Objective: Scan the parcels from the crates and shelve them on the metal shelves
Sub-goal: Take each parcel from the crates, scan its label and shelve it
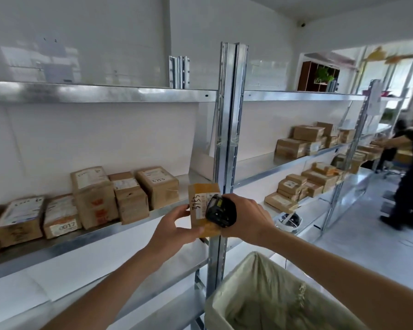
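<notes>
The left hand (pixel 171 228) held a small brown parcel (pixel 202 206) upright before the metal shelf post (pixel 227 139), its fingers (pixel 196 233) curled round the lower left edge, while the right hand (pixel 244 216) gripped a black scanner (pixel 218 210) against the parcel's labelled face, above the lined crate (pixel 260 294)

At your far right a person in dark clothes (pixel 410 167) stands on the floor; a security camera (pixel 302 24) sits in the ceiling corner.

Left hand (pixel 174 228) and right hand (pixel 244 216) both gripping
</notes>
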Demonstrator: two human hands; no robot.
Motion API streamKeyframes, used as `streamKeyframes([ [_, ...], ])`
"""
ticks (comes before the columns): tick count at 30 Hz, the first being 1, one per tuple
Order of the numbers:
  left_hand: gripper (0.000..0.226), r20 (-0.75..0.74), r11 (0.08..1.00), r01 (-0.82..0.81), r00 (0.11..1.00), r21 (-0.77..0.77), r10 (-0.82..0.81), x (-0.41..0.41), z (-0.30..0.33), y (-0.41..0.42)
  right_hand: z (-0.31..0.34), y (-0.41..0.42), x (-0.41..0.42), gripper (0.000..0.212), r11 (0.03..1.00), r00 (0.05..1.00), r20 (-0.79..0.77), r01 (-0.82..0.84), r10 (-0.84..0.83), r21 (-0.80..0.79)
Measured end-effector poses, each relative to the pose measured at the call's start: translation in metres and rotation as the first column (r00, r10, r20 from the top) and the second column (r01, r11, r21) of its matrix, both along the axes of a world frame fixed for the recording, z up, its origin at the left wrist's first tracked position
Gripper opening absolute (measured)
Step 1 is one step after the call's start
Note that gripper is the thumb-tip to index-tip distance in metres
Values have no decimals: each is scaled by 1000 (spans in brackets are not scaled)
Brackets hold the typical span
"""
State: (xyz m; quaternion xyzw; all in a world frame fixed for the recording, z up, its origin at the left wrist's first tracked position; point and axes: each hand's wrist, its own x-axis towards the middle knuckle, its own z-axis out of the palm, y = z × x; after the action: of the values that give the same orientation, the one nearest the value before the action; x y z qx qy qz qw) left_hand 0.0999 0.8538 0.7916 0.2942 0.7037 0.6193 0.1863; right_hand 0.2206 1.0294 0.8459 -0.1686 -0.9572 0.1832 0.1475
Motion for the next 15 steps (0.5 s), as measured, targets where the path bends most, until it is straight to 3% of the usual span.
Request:
streamKeyframes([
  [15, 71, -91, 988, -140, 987, -69, 134, -104, -47, 94, -52, 111, -146, 76, 988, 985, 85, -146, 149, -40],
])
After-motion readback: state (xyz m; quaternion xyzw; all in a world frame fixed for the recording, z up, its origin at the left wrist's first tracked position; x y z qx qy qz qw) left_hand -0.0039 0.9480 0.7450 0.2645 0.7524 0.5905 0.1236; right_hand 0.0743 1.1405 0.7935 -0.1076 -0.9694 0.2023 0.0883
